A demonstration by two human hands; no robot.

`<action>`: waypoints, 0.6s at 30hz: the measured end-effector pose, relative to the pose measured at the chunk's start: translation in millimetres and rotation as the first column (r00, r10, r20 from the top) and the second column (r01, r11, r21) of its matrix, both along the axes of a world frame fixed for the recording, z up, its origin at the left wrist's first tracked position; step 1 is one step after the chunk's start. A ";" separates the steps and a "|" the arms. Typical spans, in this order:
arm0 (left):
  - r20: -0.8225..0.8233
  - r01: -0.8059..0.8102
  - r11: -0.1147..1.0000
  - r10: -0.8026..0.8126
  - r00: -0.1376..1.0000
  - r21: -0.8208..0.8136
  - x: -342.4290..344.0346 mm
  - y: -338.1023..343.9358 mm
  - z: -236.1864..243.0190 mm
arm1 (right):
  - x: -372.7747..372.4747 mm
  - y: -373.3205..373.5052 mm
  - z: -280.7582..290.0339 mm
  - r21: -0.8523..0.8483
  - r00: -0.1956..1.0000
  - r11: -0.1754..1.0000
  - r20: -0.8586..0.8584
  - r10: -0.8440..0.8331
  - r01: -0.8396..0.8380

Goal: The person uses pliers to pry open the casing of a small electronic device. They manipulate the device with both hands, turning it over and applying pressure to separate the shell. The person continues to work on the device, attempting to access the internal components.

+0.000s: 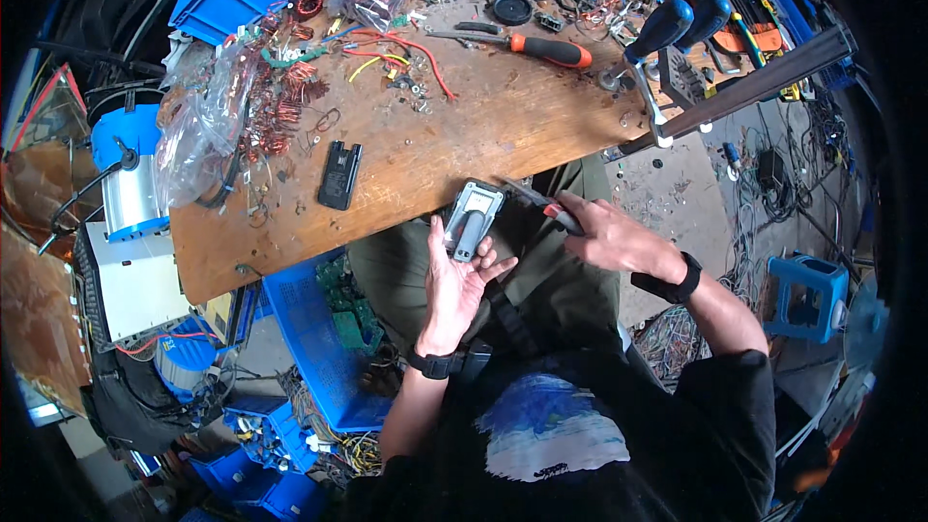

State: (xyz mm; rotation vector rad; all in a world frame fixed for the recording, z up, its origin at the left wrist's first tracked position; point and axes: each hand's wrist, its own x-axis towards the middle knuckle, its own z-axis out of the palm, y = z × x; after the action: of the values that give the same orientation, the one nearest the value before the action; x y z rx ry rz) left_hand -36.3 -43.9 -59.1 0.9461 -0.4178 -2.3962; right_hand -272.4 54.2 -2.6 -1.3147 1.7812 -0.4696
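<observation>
My left hand (452,285) holds a small grey handheld device (476,213), its inside with a pale panel facing up, just below the table's front edge. My right hand (614,237) grips a red-and-dark-handled tool (559,213); its slim metal end points up-left, close to the device's upper right corner. Whether it touches the device I cannot tell. A black plastic cover or slab (338,174) lies apart on the wooden table (527,111), left of the device.
Tangled copper coils (290,116), clear bags (203,130), loose wires and screwdrivers (551,50) cover parts of the table. Clamp-like tools (662,34) stand at its right end. Blue crates (300,338) sit below left, cable piles (677,338) below right, a blue-and-silver machine (135,193) at left.
</observation>
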 end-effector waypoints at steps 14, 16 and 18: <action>-0.215 -0.011 0.999 0.002 0.977 -0.044 18.2 6.3 -9.4 | 8.7 41.5 37.2 0.130 0.922 0.988 0.386 0.026 -0.082; -0.227 0.000 0.995 -0.021 0.974 -0.095 18.8 6.8 -12.6 | 8.3 45.3 46.5 0.077 0.942 0.992 0.328 0.065 -0.095; -0.237 0.013 0.988 -0.050 0.970 -0.153 20.6 6.6 -14.0 | 12.8 53.9 41.5 -0.098 0.974 0.993 0.209 0.092 -0.073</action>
State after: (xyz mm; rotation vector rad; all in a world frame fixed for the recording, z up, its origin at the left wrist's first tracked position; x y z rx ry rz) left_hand -15.7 -37.3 -73.1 0.5785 -0.5160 -2.4304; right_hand -259.6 108.1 38.9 -1.3409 1.5384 -0.6261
